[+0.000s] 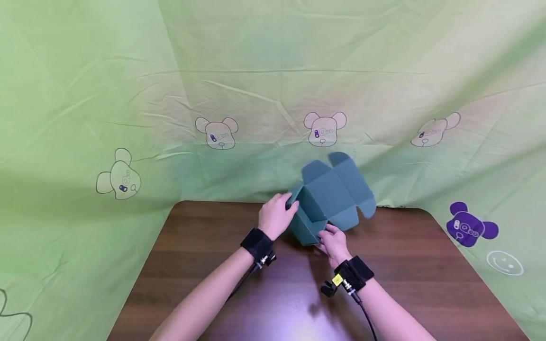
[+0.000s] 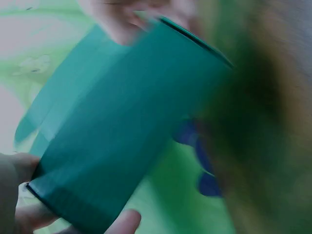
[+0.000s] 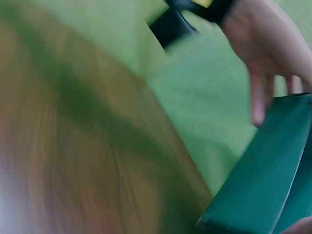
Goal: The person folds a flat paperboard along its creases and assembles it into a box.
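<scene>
— Holding up a teal cardboard box [image 1: 326,206], that is what both hands do now. It sits above the far middle of the brown table [image 1: 192,265], close to the green cloth [image 1: 85,94] with the little bear pictures.

— Who holds which side?

— The left hand [image 1: 276,217] curls its fingers over the left wall of the box. The right hand [image 1: 333,242] pinches the low front edge. So both hands grip the box, and it is tipped back a bit.

— Is the box closed?

— No. The lid flap [image 1: 347,182] sticks up and back, with round ear tabs on it. The box looks part way folded, I think.

— What comes next, do you guess?

— I think the walls need to stand straight first. Then the lid wants a gentle push down and the tabs tucked in. One hand should keep the box steady, or the thin card may bend.

— Do the wrist views help?

— Only a little. They are blurry, but they show teal card right by the fingers.
</scene>
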{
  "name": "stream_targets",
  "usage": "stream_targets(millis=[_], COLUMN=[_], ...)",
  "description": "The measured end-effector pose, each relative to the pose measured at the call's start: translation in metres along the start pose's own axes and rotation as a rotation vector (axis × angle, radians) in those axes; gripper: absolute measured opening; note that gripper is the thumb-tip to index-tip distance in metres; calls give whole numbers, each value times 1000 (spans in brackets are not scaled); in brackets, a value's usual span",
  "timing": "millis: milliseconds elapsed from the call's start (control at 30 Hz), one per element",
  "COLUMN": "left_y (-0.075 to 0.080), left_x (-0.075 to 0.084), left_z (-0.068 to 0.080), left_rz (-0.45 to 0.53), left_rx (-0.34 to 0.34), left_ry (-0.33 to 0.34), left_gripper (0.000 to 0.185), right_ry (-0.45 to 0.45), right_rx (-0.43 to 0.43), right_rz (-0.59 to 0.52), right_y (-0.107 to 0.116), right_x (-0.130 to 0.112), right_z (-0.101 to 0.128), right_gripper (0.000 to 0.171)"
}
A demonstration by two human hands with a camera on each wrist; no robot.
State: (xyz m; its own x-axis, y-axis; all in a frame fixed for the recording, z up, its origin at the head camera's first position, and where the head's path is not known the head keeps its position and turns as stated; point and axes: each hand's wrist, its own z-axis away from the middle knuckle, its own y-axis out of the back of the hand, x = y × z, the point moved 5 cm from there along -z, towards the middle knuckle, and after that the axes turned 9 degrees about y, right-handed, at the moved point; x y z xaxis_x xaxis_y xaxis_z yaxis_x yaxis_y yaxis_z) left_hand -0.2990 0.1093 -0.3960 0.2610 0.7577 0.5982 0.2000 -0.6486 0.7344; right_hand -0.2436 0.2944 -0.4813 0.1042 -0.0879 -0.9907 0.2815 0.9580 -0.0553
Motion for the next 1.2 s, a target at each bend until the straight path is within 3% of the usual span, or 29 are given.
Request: stream_targets(millis=[133,300,467,667,800,933,1033,1133,1200], left_y=[-12,-24,-33,-35,-29,-17,-5,7,12], left_x=[-33,-67,-86,-100,-113,-126,-123,-115,-111], left_z=[21,41,48,49,41,16,-5,-18,-22], left_rz=[38,162,269,359,386,548,661,657,647], left_rx=[-123,-275,-374,-419,-380,-253,-165,-104,-84], left_ry=[48,121,184,224,289,347,305,249,232], left_gripper=[44,44,46,54,67,68,53,33,24], right_ry=[77,127,114,98,141,280,365,400,420], right_rx=[-20,-130,-182,-181,-124,-77,-74,-76,-79], right_rz=[231,441,460,401,465,493,377,261,242], right_y=[11,11,12,20,38,56,62,62,61], right_x=[-3,-4,4,10,3,-19,-36,-50,-55], right_z=[-7,-9,-9,-13,-22,-43,-56,-59,-58], right_gripper=[55,54,54,62,77,73,58,43,38])
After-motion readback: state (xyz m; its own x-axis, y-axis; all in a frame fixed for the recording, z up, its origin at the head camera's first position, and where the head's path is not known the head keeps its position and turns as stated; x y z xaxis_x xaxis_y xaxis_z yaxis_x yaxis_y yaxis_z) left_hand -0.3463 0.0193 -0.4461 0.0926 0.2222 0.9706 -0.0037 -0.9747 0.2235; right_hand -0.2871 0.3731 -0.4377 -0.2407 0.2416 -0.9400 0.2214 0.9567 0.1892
